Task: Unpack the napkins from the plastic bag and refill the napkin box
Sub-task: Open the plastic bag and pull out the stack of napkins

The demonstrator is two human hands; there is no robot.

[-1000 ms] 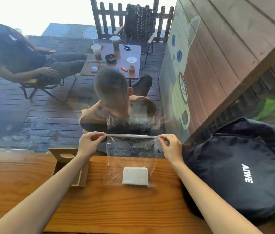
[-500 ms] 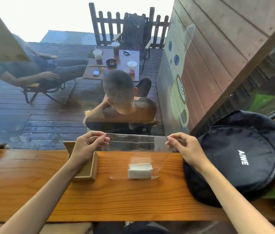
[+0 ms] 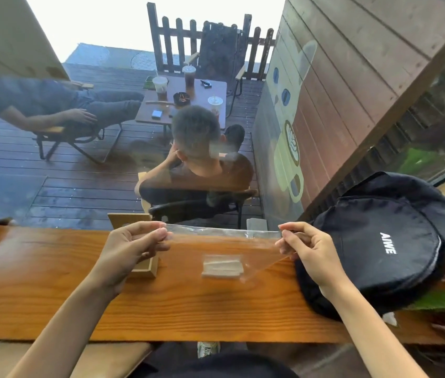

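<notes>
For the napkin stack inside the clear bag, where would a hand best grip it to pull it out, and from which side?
The napkins lie flat at the bottom of the plastic bag, whose top edge is stretched between the left hand and right hand. The mouth faces away, so reaching in from the far top edge and pinching the stack across its short sides looks best, since it is a low, squared block.

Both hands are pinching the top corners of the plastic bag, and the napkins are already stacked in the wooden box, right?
Not quite: the head view shows the napkins inside the plastic bag, not in the wooden box. Left hand and right hand do pinch its top corners.
</notes>
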